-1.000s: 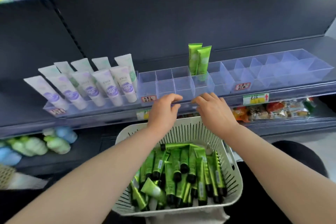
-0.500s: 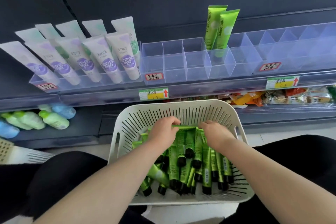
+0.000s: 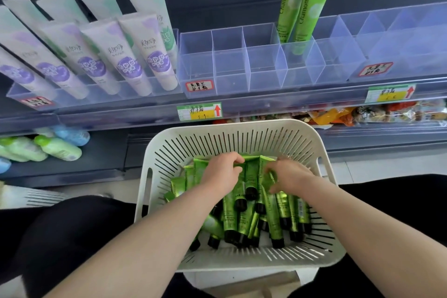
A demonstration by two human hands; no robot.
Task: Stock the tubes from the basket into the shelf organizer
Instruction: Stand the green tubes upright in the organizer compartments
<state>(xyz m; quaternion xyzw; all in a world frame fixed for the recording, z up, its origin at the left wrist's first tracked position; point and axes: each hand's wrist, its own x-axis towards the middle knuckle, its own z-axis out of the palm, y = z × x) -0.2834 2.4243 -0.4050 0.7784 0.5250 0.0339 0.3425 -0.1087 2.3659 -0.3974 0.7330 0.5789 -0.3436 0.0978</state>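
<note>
Reaching down into the white slotted basket (image 3: 242,138), both hands sit at the far end of the pile of green tubes (image 3: 251,210). Left hand (image 3: 223,173): palm down, fingers curled shut over the flat crimped ends of the tubes, gripping at least one; how many cannot be told. Right hand (image 3: 289,174): palm down, fingers bent and pinching the upper end of a tube just beside the left hand; fingertips are blurred, so the exact grip is unclear. Both forearms run straight in from the near edge, roughly parallel.

Tubes lie caps toward the person, heaped in the basket, which rests on the lap. Above it, the clear shelf organizer (image 3: 232,68) holds two standing green tubes (image 3: 300,5) in one rear compartment; the compartments to their left look bare. White and purple tubes (image 3: 116,53) fill the neighbouring tray on the left.

Versus one second ago: hands were then up at the organizer's front edge; they have since dropped into the basket. Half a second ago they already touched the pile; grip now looks tighter.
</note>
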